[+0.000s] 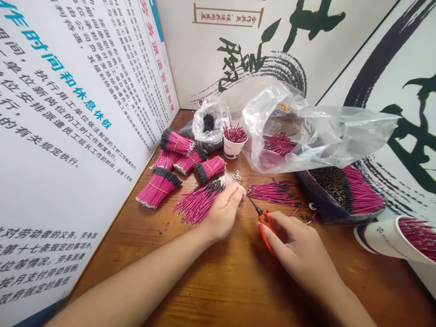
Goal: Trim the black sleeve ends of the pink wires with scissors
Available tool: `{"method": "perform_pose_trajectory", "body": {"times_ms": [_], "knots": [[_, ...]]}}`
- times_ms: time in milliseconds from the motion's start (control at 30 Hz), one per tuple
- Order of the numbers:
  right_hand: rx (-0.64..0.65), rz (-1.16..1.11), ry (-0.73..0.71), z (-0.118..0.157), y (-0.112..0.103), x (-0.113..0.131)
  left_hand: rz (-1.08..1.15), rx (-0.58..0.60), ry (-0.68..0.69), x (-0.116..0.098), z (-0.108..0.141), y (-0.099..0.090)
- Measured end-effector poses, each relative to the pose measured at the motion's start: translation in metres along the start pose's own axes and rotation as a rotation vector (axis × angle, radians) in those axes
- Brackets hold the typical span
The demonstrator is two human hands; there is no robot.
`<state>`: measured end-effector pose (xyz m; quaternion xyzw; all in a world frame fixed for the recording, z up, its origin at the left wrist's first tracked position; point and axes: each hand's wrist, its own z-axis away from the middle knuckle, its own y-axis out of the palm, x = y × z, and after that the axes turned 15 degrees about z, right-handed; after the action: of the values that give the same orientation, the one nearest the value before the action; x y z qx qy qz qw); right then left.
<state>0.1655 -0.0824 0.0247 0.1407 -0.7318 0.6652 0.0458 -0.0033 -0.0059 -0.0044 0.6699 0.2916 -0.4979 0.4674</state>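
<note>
Pinching loose pink wires point(197, 203), left hand point(223, 212), right hand point(299, 243) curled around orange-handled snips point(265, 229) (dark blades angled toward the wires)

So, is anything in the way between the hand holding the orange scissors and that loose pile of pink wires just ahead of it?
Nothing visible is. The right hand holds the orange-handled scissors, and their blades point straight at the near ends of the loose pink wires.

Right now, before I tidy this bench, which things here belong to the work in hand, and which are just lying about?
In use: left hand holding pink black-tipped wires; right hand holding orange-handled snips; loose wires beside them.
Lying about: banded wire bundles; paper cup of wires; clear plastic bag.
</note>
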Motion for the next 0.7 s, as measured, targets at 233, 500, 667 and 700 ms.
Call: {"method": "perform_pose_trajectory", "body": {"times_ms": [233,500,667,700], "knots": [[0.024,-0.046,0.074,-0.002,0.000,-0.008,-0.075,0.003,0.044,0.001,0.005,0.004],[-0.044,-0.143,0.129,-0.007,0.001,-0.016,-1.137,0.225,0.109,-0.005,0.014,0.007],[-0.073,-0.177,0.152,-0.006,0.001,-0.016,-1.533,0.073,0.123,-0.025,0.011,-0.008],[-0.074,-0.172,0.155,-0.007,0.002,-0.018,-1.536,0.054,0.146,-0.026,0.014,-0.009]]}}
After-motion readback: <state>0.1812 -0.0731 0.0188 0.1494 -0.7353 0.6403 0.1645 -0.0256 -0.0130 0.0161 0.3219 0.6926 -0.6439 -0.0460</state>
